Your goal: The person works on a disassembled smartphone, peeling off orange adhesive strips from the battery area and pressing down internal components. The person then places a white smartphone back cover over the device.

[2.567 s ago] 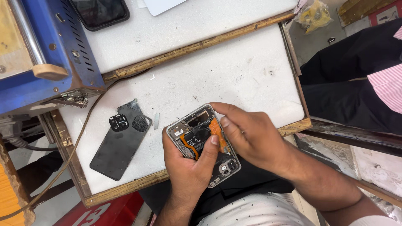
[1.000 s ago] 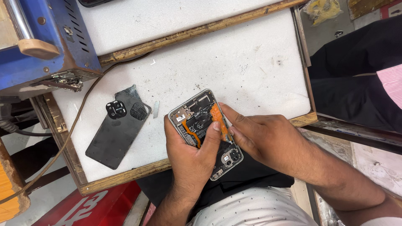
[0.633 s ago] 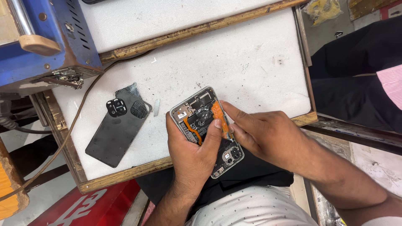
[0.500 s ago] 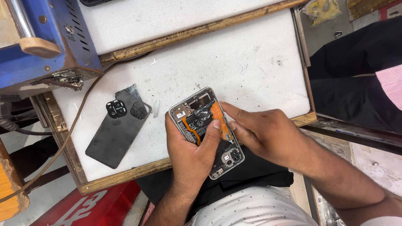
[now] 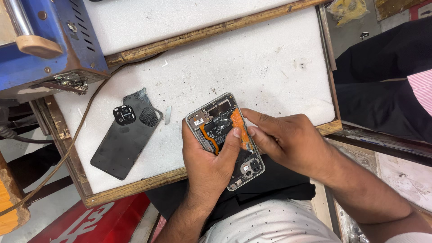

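The left hand (image 5: pixel 209 164) is gripping an opened phone (image 5: pixel 223 137) from below, fingers wrapped around its left edge and the thumb lying across the exposed inside, its tip pressing near an orange strip (image 5: pixel 240 128) that is running down the phone's right half. The phone is sitting tilted over the near edge of the white table top (image 5: pixel 252 58), partly above the person's lap. The right hand (image 5: pixel 288 139) is coming in from the right, its fingertips closed against the orange strip and the phone's right edge; whether they are pinching the strip or only pressing on it is hard to make out. To the left, the dark back cover (image 5: pixel 123 139) with its camera block is lying flat on the table, well apart from both hands. A blue machine (image 5: pixel 49 40) is standing at the upper left.
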